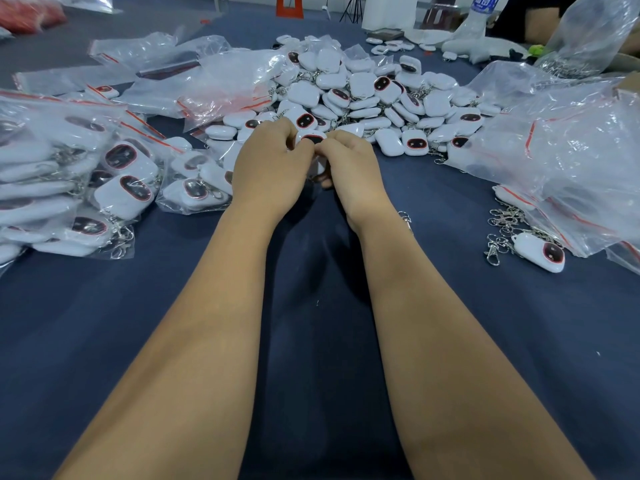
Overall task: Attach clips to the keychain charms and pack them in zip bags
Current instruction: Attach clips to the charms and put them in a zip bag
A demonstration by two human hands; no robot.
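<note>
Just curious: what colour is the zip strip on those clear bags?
Red, clearest in the head view on the zip bags at right.

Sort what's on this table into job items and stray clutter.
Job: charm gripped by left hand and right hand; loose charm pile; spare clips; bagged charms; empty zip bags.
Clutter: water bottle; orange frame.

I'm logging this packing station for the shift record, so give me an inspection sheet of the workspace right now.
Surface: dark blue cloth.
Job's things: loose charms pile at centre back; bagged charms on the left; zip bags on the right; loose clips beside one charm.
Clutter: water bottle at far right.
Grippers: left hand and right hand both pinch one held charm.
Cables: nothing seen.
Surroundings: another person's arm at far right.
</note>
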